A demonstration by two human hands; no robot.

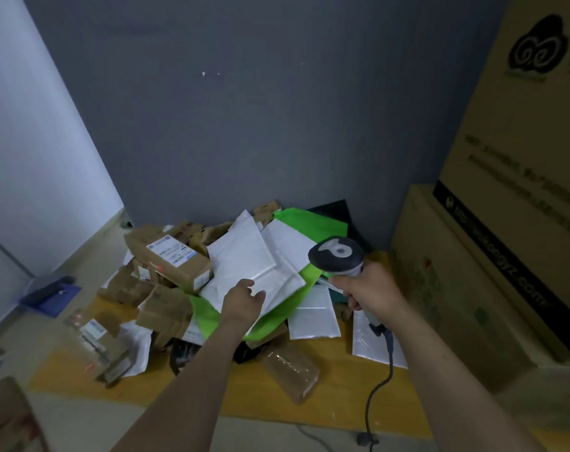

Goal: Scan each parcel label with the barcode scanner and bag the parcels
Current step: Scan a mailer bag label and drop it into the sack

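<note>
Two bare forearms reach in from below. Right hand [371,288] is wrapped around the handle of the grey-and-white corded barcode scanner [337,254], its head raised above the heap. Left hand [244,300] lies on the near edge of a white padded mailer [249,259] atop a bright green plastic mailer [309,223]; whether it pinches the edge, I cannot tell. Just left sits a brown cardboard box with a white label [172,259], all piled on a yellow-orange mat [342,383].

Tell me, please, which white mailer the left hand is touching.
The topmost white mailer, mid-pile: the left hand touches its near edge. The others lie beneath it or apart.
</note>
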